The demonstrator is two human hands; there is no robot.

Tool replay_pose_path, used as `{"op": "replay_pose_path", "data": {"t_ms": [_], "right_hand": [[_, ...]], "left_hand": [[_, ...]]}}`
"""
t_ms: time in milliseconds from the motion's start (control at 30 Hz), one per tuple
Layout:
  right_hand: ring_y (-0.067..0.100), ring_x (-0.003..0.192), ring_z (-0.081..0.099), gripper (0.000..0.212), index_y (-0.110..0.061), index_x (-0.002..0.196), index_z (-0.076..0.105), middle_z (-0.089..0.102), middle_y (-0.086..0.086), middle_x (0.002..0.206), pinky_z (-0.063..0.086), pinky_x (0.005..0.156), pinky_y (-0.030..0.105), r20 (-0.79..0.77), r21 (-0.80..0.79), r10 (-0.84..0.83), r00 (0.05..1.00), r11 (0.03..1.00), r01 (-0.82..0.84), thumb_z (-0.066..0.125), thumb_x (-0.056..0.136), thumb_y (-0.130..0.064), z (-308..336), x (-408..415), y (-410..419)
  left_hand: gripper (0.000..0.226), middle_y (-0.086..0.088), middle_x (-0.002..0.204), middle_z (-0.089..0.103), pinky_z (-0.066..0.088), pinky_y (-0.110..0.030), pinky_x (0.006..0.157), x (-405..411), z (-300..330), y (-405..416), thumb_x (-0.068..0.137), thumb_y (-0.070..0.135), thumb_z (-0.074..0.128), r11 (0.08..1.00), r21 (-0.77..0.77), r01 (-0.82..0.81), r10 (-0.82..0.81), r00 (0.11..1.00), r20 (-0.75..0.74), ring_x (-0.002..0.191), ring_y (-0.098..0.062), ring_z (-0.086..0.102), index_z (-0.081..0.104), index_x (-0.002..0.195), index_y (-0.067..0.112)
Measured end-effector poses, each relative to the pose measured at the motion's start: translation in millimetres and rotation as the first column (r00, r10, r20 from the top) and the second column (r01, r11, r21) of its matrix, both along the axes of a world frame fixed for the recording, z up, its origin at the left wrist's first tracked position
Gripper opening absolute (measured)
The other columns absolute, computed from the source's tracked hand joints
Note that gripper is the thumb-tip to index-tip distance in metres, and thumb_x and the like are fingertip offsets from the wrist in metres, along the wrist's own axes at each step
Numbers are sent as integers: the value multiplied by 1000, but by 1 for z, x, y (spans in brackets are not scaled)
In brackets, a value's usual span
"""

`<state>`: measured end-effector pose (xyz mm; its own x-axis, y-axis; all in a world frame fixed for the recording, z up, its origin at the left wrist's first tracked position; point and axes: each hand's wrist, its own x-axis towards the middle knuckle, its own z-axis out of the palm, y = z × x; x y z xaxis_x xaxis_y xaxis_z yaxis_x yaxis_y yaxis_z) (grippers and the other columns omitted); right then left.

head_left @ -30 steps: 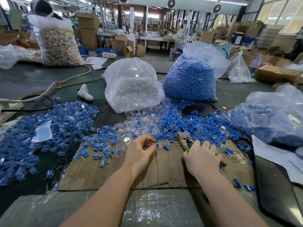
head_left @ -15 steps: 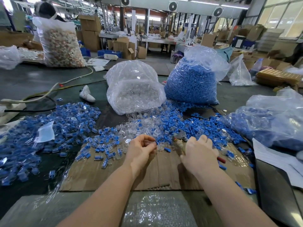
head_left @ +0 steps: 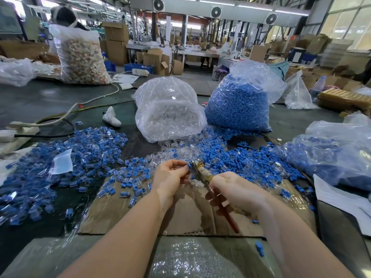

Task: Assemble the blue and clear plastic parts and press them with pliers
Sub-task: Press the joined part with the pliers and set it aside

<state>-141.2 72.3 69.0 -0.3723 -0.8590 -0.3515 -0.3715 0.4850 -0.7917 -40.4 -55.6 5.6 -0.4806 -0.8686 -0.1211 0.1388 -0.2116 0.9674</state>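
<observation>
My left hand pinches a small blue and clear plastic part at its fingertips, above the cardboard sheet. My right hand grips the red handles of the pliers, whose jaws touch the part. Loose blue pieces and clear pieces lie scattered just beyond my hands. A heap of joined blue-and-clear parts spreads to the left.
A bag of clear pieces and a bag of blue pieces stand behind the piles. Another bag with blue parts lies at the right, white paper beside it. Cables cross the far left.
My right hand picked the pliers up off the cardboard and swung their jaws left to the part in my left hand. My left hand stayed nearly in place.
</observation>
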Motion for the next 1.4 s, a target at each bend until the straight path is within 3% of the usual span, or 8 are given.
{"op": "replay_pose_path", "data": {"t_ms": [167, 533, 600, 733, 967, 1200, 1300, 1400], "right_hand": [[25, 79, 58, 7, -11, 78, 52, 60, 13, 85, 50, 86, 52, 9, 18, 56, 998, 998, -56, 51, 77, -4, 1, -1, 1], [31, 96, 63, 20, -7, 95, 57, 63, 18, 100, 48, 89, 51, -66, 82, 114, 991, 991, -109, 50, 77, -6, 5, 1, 2], [32, 95, 64, 20, -6, 97, 57, 64, 18, 100, 50, 86, 49, -76, 89, 122, 990, 989, -115, 49, 78, -6, 5, 1, 2], [21, 70, 54, 11, -14, 85, 52, 57, 9, 84, 42, 64, 34, -122, 91, 116, 986, 990, -105, 45, 84, -5, 3, 3, 2], [21, 66, 48, 16, -13, 80, 47, 51, 10, 75, 39, 58, 34, -252, 90, 98, 963, 993, -78, 40, 90, -3, -5, 8, 0], [11, 51, 40, 6, -7, 79, 53, 48, 2, 68, 31, 45, 19, -249, 16, 66, 966, 998, -64, 54, 82, -2, -9, 10, 0], [11, 50, 43, 15, -5, 93, 58, 50, 3, 71, 33, 44, 21, -203, -39, -50, 978, 998, 43, 56, 79, 1, -16, 5, 0], [16, 64, 54, 11, -13, 89, 56, 59, 4, 79, 42, 53, 26, -334, -91, -167, 928, 985, 144, 61, 80, -8, -26, -10, -1]], "left_hand": [[10, -10, 73, 62, 49, -18, 51, -1, 0, -2, 85, -4, 60, 1000, 5, -17, 17, 999, 35, 55, -10, 58, 62, 86, 5], [10, -10, 74, 63, 47, -17, 49, 2, 5, -1, 85, -5, 59, 999, -31, -20, 23, 996, 90, 56, -11, 57, 62, 86, 4], [10, -9, 76, 64, 48, -17, 51, 3, 4, 0, 85, -4, 59, 999, -39, -13, 17, 995, 96, 59, -11, 58, 63, 88, 5], [11, -9, 76, 63, 49, -15, 50, 1, 4, 3, 85, -5, 58, 1000, -22, -7, 9, 997, 79, 57, -9, 58, 62, 88, 4], [11, -10, 78, 63, 48, -16, 52, -1, 6, 8, 85, -5, 57, 999, -13, -30, 31, 996, 83, 62, -12, 57, 61, 87, 5], [11, -13, 88, 64, 51, -25, 63, 0, 6, 14, 88, -1, 55, 996, 70, -55, 48, 994, 99, 71, -17, 59, 61, 94, 5], [9, -9, 80, 64, 49, -25, 53, 5, 7, 13, 88, 4, 59, 995, -9, -99, 99, 986, 137, 61, -14, 58, 60, 96, 8], [7, 2, 79, 63, 47, -22, 59, 14, 6, 6, 90, 14, 60, 903, -400, -155, 307, 884, 352, 69, -9, 59, 61, 96, 15]]}}
